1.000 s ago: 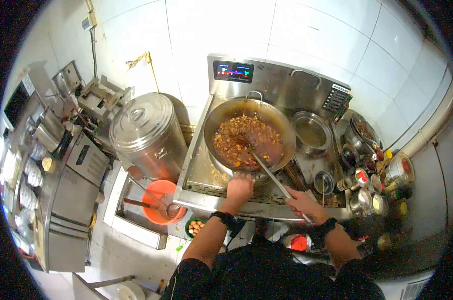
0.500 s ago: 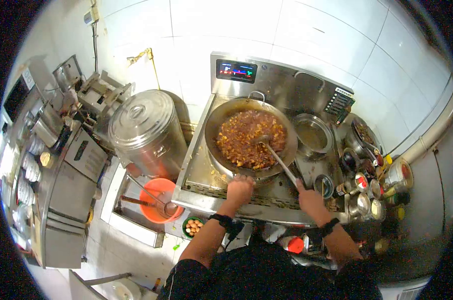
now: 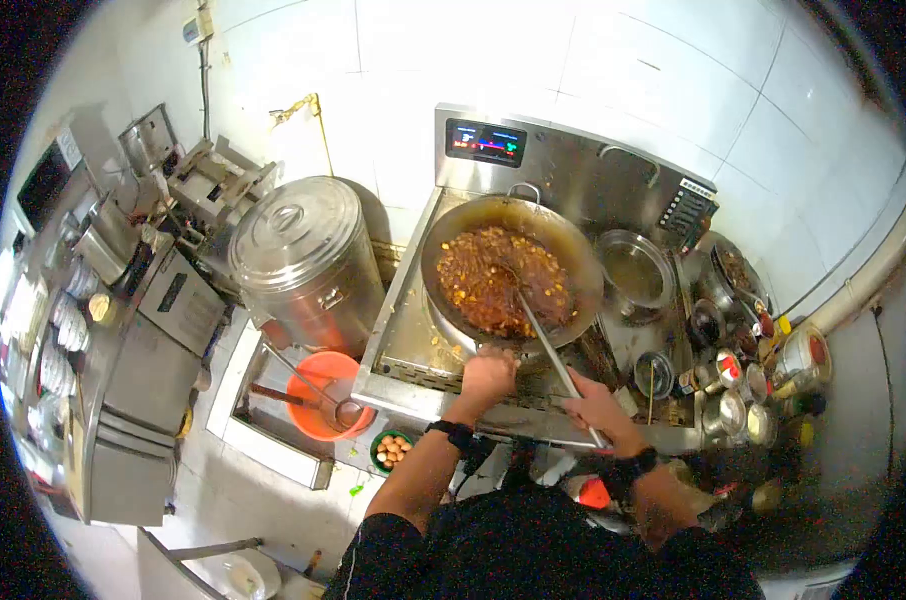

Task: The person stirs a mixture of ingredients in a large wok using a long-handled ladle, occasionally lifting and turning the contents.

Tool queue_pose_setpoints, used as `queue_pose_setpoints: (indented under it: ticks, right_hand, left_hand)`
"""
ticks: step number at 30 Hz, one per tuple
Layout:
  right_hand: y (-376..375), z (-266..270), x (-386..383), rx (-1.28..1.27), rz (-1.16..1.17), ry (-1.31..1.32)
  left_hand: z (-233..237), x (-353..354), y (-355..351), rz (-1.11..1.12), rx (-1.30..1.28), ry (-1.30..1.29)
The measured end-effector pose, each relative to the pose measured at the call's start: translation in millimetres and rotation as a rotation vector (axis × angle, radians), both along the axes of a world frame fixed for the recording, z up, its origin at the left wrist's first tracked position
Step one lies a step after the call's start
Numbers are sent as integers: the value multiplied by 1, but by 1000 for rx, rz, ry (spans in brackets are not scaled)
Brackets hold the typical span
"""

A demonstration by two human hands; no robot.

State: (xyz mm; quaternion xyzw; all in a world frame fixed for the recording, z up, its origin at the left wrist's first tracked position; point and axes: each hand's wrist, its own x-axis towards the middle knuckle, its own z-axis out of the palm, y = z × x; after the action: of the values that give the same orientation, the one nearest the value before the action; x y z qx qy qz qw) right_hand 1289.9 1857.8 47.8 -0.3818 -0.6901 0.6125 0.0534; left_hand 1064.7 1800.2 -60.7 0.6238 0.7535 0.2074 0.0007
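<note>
A large wok (image 3: 578, 270) on the cooktop holds a dark reddish-brown, saucy stew with small yellowish chunks (image 3: 473, 262). My left hand (image 3: 489, 374) is closed at the wok's near rim, where the near handle sits mostly hidden under the fingers. My right hand (image 3: 595, 408) wraps round the long metal handle of a ladle (image 3: 547, 345). The ladle slants up from the stew toward me, its bowl partly sunk near the middle of the food.
Right of the wok stand a round metal pot (image 3: 635, 270) and several seasoning containers (image 3: 731, 410). To the left are a tall lidded steel pot (image 3: 308, 250), an orange bucket (image 3: 313, 420) with long-handled tools, and a green bowl of eggs (image 3: 391, 450). A control panel (image 3: 485, 143) is lit behind.
My right hand has drawn back toward me and slightly left, bringing the ladle with it. The ladle's bowl sits further left in the stew. My left hand stays at the wok's rim.
</note>
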Motion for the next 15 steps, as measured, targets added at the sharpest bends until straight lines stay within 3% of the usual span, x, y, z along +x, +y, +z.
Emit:
queue_pose_setpoints:
  ticks: [4,7,11,15]
  right_hand:
    - [17,15,33,241,39,-233]
    - [35,27,15,424,26,-210]
    - [76,-1,-36,703,-15,-224]
    - [80,-14,-69,407,-101,-188]
  left_hand:
    - [-2,1,1,15,11,-26]
    - [4,5,-3,24,-45,-27]
    - [-10,-2,3,-22,43,-53]
    - [-7,0,0,-14,44,-73]
